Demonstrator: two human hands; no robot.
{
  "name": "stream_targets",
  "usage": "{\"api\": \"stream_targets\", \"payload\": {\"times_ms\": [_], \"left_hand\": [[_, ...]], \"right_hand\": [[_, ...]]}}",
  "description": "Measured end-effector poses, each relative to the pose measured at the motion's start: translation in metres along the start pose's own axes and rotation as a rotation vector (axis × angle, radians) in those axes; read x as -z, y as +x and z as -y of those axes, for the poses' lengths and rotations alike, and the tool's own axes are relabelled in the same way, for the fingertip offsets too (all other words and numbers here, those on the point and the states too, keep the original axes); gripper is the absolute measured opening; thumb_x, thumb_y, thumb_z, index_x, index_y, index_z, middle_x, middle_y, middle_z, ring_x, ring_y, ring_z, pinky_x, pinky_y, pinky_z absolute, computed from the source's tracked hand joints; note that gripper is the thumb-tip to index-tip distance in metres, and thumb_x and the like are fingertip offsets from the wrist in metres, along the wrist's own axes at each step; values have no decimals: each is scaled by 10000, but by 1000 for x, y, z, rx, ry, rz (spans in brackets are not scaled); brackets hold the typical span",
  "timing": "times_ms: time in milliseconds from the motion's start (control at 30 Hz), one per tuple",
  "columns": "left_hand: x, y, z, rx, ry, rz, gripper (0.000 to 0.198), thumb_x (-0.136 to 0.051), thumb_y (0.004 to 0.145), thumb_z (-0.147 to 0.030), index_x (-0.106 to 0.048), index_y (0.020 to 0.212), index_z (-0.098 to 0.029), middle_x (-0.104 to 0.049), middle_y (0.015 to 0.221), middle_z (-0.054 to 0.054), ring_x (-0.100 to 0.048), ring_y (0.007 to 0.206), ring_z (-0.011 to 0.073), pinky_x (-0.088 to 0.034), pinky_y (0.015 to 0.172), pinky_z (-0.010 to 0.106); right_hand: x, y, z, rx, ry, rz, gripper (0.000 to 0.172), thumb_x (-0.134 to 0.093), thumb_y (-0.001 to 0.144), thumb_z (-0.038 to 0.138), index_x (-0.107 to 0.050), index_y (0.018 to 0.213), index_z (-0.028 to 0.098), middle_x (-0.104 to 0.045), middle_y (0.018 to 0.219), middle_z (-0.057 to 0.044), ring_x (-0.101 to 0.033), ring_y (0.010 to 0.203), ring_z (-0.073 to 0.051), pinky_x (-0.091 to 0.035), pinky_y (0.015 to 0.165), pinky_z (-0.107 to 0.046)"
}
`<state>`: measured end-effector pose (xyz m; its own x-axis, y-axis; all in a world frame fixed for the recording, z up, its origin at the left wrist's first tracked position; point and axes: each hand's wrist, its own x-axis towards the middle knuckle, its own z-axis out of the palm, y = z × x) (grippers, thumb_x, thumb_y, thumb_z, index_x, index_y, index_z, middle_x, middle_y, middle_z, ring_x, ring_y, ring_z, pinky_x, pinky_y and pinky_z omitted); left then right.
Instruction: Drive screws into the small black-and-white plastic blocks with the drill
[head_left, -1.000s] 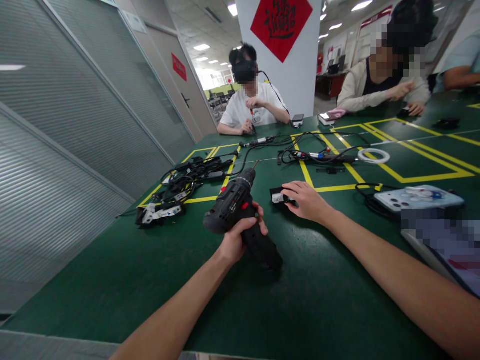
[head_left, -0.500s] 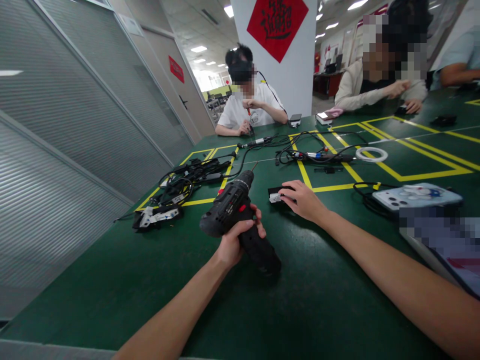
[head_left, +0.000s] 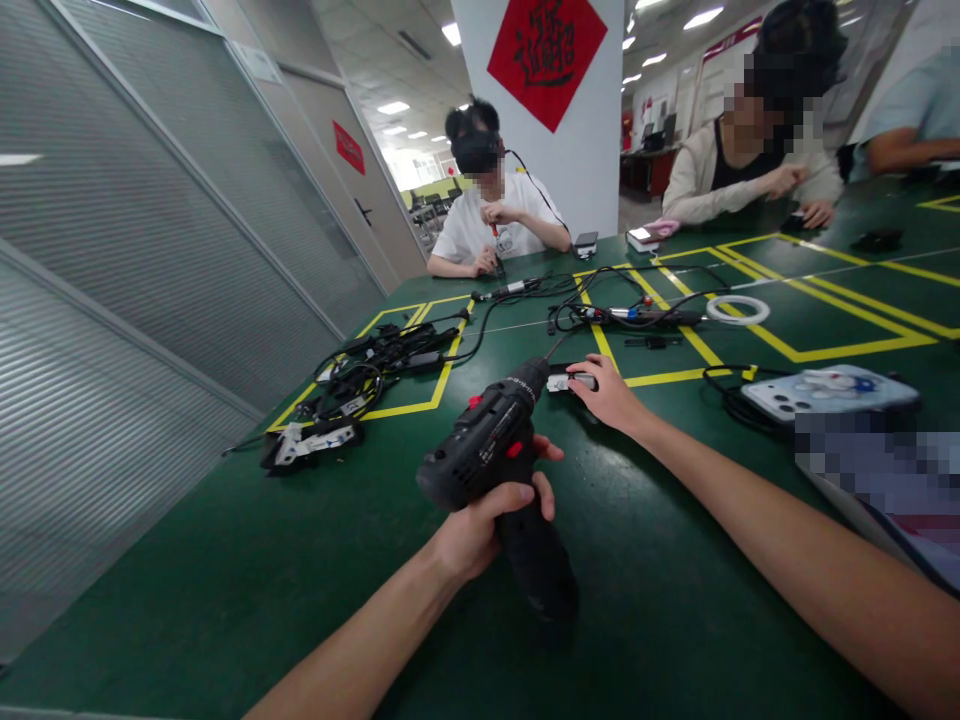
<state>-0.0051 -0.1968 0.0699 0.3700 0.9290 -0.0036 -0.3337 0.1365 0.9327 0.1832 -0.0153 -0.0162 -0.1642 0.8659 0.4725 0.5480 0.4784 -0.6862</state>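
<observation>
The red poster [head_left: 547, 45] on the pillar [head_left: 592, 150] bears Chinese calligraphy; white print on the drill [head_left: 487, 450] seems illegible.

Cordless drill [head_left: 487, 450]: matt black plastic housing, finely textured, with glossy red buttons. Table [head_left: 225, 560]: smooth, matt green covering with yellow taped lines. Small part [head_left: 564, 381]: black plastic with a white label. Cables [head_left: 375, 360]: black, slightly glossy sheathing.

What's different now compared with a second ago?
The left hand swung the cordless drill rightward, bringing its bit close to the small black part. Nothing was picked up or released. The right hand stays on that part; the cables and phone on the green table lie as before.
</observation>
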Motion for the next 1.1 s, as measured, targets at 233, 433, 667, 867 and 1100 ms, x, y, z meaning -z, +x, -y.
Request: {"api": "stream_targets", "payload": {"times_ms": [233,433,667,867,1100], "left_hand": [[-11,-7,5,136,-70,-72,395,-468,710,-109,-533,1097,-153,-541,902,47,-508,538,77,-411,590,279],[-17,-12,9,192,-88,-133,372,-471,704,-126,-524,1071,-151,-547,860,37,-503,510,76,-411,582,277],[-21,-14,7,185,-26,-162,342,-508,690,-148,-532,1030,-150,-543,847,26,-521,503,78,-410,581,272],[-20,-13,4,175,-8,-171,335,-532,682,-160,-528,1017,-150,-542,816,20,-528,500,87,-414,582,276],[-16,-9,4,199,-15,-211,319,-511,698,-162,-534,1015,-146,-534,788,16,-511,499,85,-408,562,269]], "right_hand": [[-2,1,-3,23,25,46,311,-558,814,293,-609,1114,230,-452,1199,-91,-440,1221,-234,-367,1037,-403],[-2,1,-4,49,38,41,304,-568,807,270,-614,1106,236,-461,1190,-88,-456,1195,-236,-373,1029,-418],[1,1,0,24,42,49,291,-561,815,271,-617,1100,246,-476,1156,-76,-496,1140,-220,-384,1017,-398],[0,1,-1,16,33,55,287,-552,822,288,-611,1100,252,-472,1157,-73,-515,1114,-223,-404,994,-406],[-1,0,-1,9,21,57,286,-546,831,306,-602,1108,260,-470,1152,-70,-545,1065,-215,-427,971,-405]]}}
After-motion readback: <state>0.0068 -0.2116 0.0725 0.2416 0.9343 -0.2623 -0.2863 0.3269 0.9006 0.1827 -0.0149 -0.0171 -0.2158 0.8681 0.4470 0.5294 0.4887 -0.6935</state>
